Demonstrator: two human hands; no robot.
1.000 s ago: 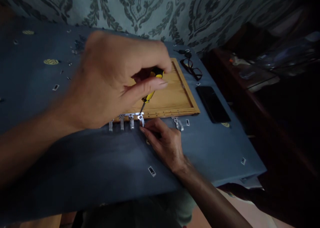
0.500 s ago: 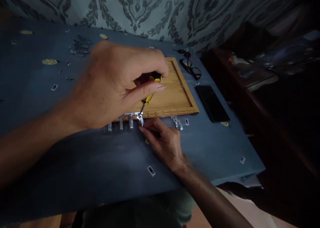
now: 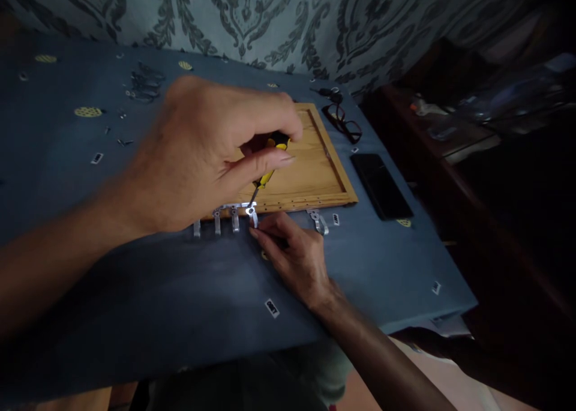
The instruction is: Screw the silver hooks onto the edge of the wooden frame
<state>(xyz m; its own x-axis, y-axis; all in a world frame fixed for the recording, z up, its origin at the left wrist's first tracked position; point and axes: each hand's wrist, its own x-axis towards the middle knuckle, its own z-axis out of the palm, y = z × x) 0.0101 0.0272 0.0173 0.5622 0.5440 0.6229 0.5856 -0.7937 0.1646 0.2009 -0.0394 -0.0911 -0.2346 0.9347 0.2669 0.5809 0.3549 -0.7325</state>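
Note:
My left hand (image 3: 202, 147) is closed around the yellow and black handle of a screwdriver (image 3: 269, 174). The screwdriver tilts down, and its tip meets the top of a metal hook (image 3: 253, 218) on the near edge of a wooden framed board (image 3: 315, 159). With thumb and forefinger, my right hand (image 3: 297, 255) pinches the lower end of that hook. To its left, several more metal hooks (image 3: 235, 220) hang along the same edge, partly behind my left hand. Another metal hook (image 3: 317, 221) sits right of my right hand at the board's edge. Small holes run along this edge.
A black phone (image 3: 381, 186) and eyeglasses (image 3: 342, 123) lie right of the board, with keys (image 3: 330, 93) farther back. Several metal hooks (image 3: 146, 84) and loose screws (image 3: 123, 142) rest at the back left of the blue tablecloth (image 3: 180, 303). A patterned curtain (image 3: 243, 21) borders the far side.
Hardly anything differs. Both hands, the screwdriver and the hook keep their places, with only a very slight shift of the whole view.

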